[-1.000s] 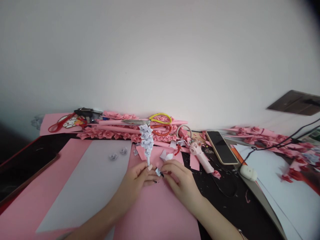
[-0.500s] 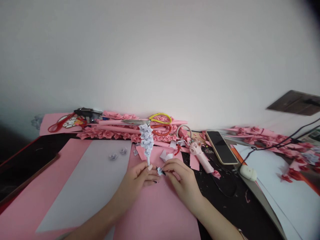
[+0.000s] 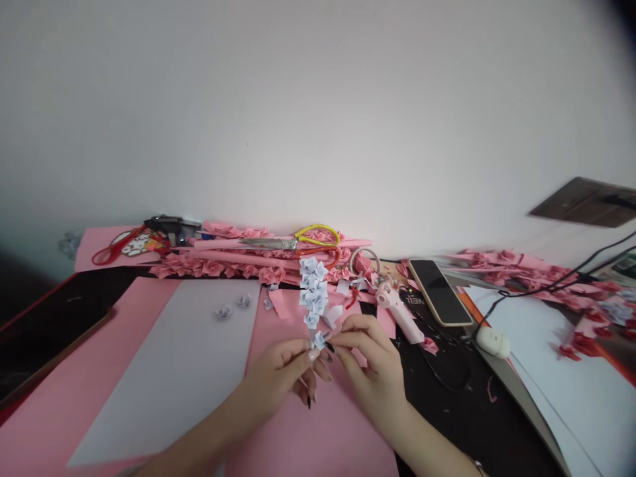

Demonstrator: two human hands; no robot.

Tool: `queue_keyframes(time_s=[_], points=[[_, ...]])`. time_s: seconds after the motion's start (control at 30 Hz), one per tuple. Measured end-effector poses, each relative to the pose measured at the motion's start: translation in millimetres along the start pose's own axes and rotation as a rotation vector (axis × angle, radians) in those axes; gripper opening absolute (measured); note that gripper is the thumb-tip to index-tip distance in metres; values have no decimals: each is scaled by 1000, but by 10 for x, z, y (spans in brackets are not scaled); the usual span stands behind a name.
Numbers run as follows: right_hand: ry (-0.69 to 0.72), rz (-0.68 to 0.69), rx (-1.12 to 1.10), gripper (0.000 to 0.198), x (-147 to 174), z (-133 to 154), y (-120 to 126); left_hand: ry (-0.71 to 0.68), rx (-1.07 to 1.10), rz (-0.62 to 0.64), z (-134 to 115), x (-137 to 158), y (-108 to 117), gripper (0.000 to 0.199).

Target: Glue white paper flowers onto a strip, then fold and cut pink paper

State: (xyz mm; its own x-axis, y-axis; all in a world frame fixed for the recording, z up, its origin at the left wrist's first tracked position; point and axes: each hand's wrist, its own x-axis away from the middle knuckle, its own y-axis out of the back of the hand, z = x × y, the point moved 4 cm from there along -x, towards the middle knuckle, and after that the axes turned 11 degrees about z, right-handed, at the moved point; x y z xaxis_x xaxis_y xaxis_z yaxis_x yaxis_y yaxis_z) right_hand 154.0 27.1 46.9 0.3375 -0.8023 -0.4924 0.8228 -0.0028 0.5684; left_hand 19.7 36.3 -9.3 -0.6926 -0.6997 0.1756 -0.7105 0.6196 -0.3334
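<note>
My left hand (image 3: pixel 291 371) pinches the lower stem of an upright spray of pale blue-white folded paper flowers (image 3: pixel 313 288). Between the fingertips of my right hand (image 3: pixel 370 354) is one small loose paper flower (image 3: pixel 320 340), pressed up close to the stem just above my left thumb; whether it is attached there I cannot tell. Both hands are over a pink paper sheet (image 3: pixel 318 437). Two more pale paper flowers (image 3: pixel 223 311) rest on a white sheet (image 3: pixel 173 371) to the left.
Scissors (image 3: pixel 283 243) with yellow and red handles lie on bundles of pink paper flowers (image 3: pixel 209 265) along the wall. To the right are a pink glue gun (image 3: pixel 402 315), a phone (image 3: pixel 440 291), a white earphone case (image 3: pixel 493 343), cables and white paper (image 3: pixel 556 371).
My left hand has moved right with the flower spray and turned. The small flower in my right hand now meets the stem, where before it was apart.
</note>
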Motion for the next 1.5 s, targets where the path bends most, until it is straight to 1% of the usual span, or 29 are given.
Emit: queue_keyframes(time_s=[0.23,0.47,0.8,1.0,1.2,1.37,1.5], points=[[71,25,75,23,25,8,-9,6,-21,18,-57,16,-50,31],[112,92,158,25,49,-39,-18,-10,17,54,-19,20,-46,28],[179,136,164,23,-8,-12,36,33,-96,47,2,27,-31,30],[153,183,213,26,-12,-79,58,37,-94,51,-32,38,-55,30],[168,166,188,28,-10,-71,50,47,-78,52,-33,45,-58,29],[60,137,138,20,-52,-37,49,10,-43,34,-5,23,-22,29],[-14,130,99,13,-33,-36,0,3,-40,44,-17,6,-35,31]])
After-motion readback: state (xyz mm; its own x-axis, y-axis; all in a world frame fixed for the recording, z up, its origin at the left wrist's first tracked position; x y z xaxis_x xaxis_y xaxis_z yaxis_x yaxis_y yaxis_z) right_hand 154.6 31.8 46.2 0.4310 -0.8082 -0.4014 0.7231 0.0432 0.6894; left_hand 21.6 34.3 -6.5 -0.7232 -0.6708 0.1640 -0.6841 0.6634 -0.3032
